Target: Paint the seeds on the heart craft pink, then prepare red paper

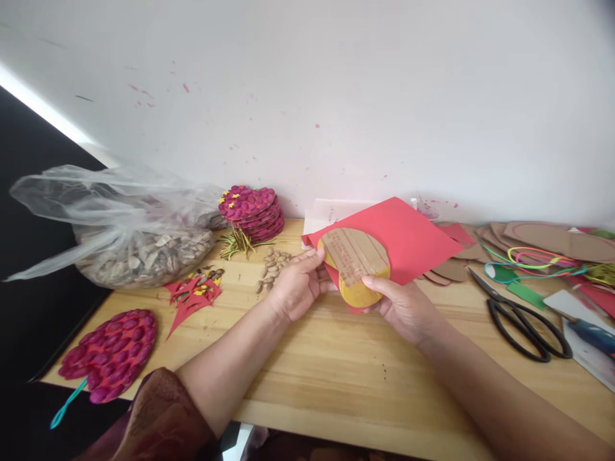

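Both hands hold a cardboard heart [353, 250] against a sheet of red paper [408, 234], raised above the table. Brown with printed characters, the heart has shiny yellow tape over part of it. My left hand [300, 285] is closed at its left edge, thumb on top and fingers partly hidden behind. With its thumb pressed on the taped lower right part, my right hand [403, 304] pinches heart and paper from the other side. The red sheet sticks out behind the heart toward the upper right. Loose beans [271, 269] lie just beyond my left hand.
On the wooden table [307, 384], a plastic bag of dried pieces [144, 256] stands left, near red scraps [192, 298] and a purple bean-covered heart [115, 355]. Similar hearts are stacked [252, 214] behind. Black scissors [523, 320], colored cords [533, 259] and cardboard shapes [542, 240] lie right.
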A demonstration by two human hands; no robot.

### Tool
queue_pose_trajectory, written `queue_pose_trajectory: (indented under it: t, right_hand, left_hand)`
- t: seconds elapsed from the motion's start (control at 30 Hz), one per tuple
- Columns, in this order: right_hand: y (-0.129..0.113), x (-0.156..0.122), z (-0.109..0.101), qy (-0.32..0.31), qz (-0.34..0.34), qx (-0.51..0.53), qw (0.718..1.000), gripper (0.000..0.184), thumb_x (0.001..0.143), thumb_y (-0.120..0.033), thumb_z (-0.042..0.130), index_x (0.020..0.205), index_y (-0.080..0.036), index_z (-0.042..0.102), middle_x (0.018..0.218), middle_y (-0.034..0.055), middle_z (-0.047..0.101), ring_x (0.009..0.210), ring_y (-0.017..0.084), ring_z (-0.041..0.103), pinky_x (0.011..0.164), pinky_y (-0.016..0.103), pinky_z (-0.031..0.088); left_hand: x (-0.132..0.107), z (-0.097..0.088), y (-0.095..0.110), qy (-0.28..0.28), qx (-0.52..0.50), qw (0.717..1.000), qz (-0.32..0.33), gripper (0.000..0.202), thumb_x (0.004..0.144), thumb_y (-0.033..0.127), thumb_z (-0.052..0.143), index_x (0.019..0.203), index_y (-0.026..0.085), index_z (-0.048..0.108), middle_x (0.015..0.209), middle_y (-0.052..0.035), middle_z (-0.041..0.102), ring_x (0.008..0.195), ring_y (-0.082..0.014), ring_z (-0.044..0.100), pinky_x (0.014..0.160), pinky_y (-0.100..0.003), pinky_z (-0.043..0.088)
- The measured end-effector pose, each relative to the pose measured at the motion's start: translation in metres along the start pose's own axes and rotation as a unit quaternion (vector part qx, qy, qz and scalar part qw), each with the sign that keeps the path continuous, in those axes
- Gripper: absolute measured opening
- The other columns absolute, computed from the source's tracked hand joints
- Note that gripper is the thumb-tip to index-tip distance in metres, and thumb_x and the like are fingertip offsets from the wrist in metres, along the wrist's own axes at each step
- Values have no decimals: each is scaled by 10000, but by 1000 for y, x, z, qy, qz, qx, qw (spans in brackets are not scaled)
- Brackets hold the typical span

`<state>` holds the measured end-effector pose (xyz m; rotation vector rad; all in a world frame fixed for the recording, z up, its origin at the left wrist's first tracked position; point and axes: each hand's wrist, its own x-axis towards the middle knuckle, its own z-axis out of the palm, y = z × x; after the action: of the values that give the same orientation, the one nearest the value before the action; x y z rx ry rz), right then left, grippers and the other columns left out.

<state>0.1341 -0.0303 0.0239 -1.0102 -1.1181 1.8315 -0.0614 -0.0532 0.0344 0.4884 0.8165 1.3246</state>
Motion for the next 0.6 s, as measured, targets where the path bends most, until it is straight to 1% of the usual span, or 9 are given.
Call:
queue_pose_trajectory:
  t: [0.07,0.13,0.27,0.37,0.5,0.53,0.6]
  right_hand:
    - [0,0,0,1,0,0,1000,513,772,-384,831,1266,-292,723,1230,70,756,934,249,715,582,309,591]
    - [0,1,0,4,0,-1,1000,539,771,-386,837,1288,-293,716,1222,67,759,912,236,714,570,295,582]
    - [-1,2,0,7,-4,-1,1000,527,769,-373,845,1276,-302,720,1206,56,764,885,224,713,536,270,560]
    - [-2,1,1,5,-1,-3,1000,496,774,-367,836,1255,-317,726,1207,51,767,889,233,716,542,284,564]
    - [-3,-2,5,6,4,-18,1000,509,755,-376,827,1250,-319,724,1191,61,775,931,280,728,560,327,579]
    - [-4,-2,6,4,5,-21,1000,514,751,-378,826,1250,-314,723,1181,66,777,940,290,731,560,333,582]
    - [-3,-2,7,-10,5,-22,1000,506,754,-378,822,1244,-302,723,1181,71,776,963,299,732,574,342,595]
  left_hand:
    - [-1,0,0,-12,10,1000,12,182,862,285,784,962,139,741,938,-103,780,704,-182,710,632,-292,591]
    - [-3,2,0,-32,23,999,23,246,804,267,839,996,144,749,947,-94,784,717,-175,711,647,-280,590]
    - [-6,4,1,-51,38,997,37,360,729,222,891,1055,159,753,996,-83,790,759,-168,717,703,-281,595]
    - [-6,4,0,-46,38,998,34,356,723,204,890,1049,162,754,1006,-79,786,755,-165,713,711,-288,589]
    - [-5,2,-3,-30,24,999,8,273,756,225,878,989,142,762,925,-79,780,731,-169,709,736,-304,582]
    - [-5,2,-5,-31,18,999,2,269,772,237,871,997,136,764,940,-89,784,768,-187,723,766,-321,588]
    - [-5,2,-9,-44,2,999,-6,291,801,251,855,1049,127,766,1030,-117,793,905,-240,750,864,-368,597]
